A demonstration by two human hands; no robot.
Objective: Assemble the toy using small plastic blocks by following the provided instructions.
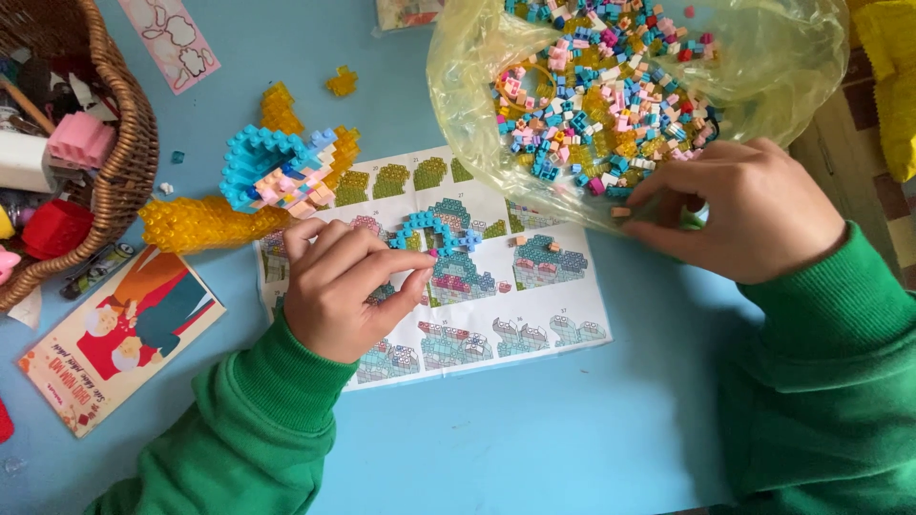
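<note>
My left hand [342, 286] rests on a printed instruction sheet [534, 315], thumb and forefinger pinched on a tiny pink brick by a small blue arch of bricks [434, 229] lying on the sheet. My right hand [739, 210] presses on the edge of a clear yellowish plastic bag [763, 67] full of small mixed bricks, fingertips pinching through the plastic near its lower rim. A half-built model of blue and pink bricks [272, 172] on a yellow translucent brick base [196, 221] stands left of the sheet. Both arms wear green sleeves.
A wicker basket [129, 157] with toys fills the upper left corner. A red and orange illustrated card [119, 334] lies at the lower left. A pink sticker sheet [176, 38] and a loose yellow brick cluster [342, 82] lie on the blue table [534, 439].
</note>
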